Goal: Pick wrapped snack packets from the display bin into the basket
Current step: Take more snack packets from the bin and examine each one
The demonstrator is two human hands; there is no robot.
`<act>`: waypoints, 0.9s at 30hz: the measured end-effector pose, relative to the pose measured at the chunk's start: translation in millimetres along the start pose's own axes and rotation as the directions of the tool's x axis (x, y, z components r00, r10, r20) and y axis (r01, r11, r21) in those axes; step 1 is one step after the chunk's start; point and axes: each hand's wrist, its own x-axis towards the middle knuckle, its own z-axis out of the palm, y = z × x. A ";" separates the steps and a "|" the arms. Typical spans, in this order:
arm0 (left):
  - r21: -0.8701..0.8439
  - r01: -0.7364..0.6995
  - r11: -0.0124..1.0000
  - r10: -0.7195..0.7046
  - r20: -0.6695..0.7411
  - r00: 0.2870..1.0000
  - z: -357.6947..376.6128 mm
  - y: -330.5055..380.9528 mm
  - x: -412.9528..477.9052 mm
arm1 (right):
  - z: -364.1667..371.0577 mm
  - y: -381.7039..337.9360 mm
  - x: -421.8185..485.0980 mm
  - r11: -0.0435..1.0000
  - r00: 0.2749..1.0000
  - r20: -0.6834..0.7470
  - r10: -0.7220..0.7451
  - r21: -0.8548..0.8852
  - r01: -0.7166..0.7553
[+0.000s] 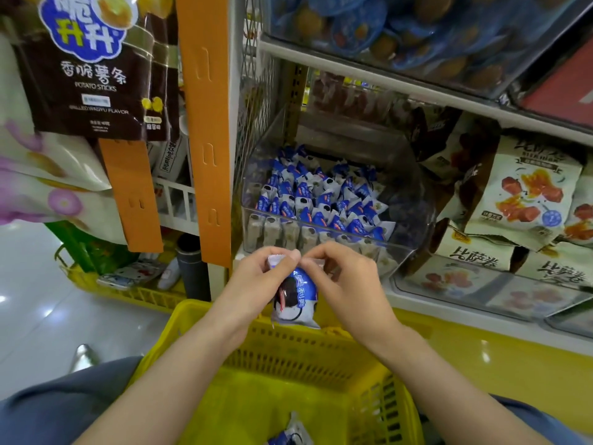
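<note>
A blue and white wrapped snack packet hangs upright between both hands, just above the far rim of the yellow basket. My left hand pinches its top left corner, and my right hand pinches the top right corner. Behind them, the clear display bin on the shelf holds several more of the same packets. Another such packet lies on the basket floor at the bottom edge of the view.
An orange hanging strip with a dark bag of potato sticks hangs at the left. Cream snack bags fill the shelf to the right of the bin. A second yellow basket sits on the floor at the left.
</note>
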 end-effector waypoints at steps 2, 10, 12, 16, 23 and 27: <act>0.037 0.022 0.999 -0.023 0.043 0.999 -1.1 3.6 -1.2 | 0.1 -1.1 2.0 0.971 0.985 -0.036 0.169 0.177 -0.160; -0.150 -0.086 0.985 0.076 -0.074 0.994 -8.5 7.9 -2.0 | -5.4 -6.0 8.0 0.565 0.852 0.193 0.487 0.674 -0.476; -0.154 -0.132 0.979 0.120 -0.090 0.989 -10.8 10.3 -2.6 | -8.0 -5.2 7.0 0.604 0.873 0.231 0.430 0.645 -0.468; 0.024 -0.237 0.971 0.238 -0.072 0.969 -16.7 14.2 -4.4 | -15.7 -7.0 8.5 0.757 0.918 0.255 0.304 0.521 -0.395; 0.017 -0.233 0.972 0.233 -0.010 0.972 -18.4 13.2 -6.7 | -11.7 -4.6 6.6 0.702 0.890 0.239 0.389 0.548 -0.454; 0.386 -0.373 0.844 0.430 -0.070 0.900 -22.4 13.4 -8.3 | -7.8 -2.3 4.7 0.658 0.869 0.253 0.426 0.573 -0.489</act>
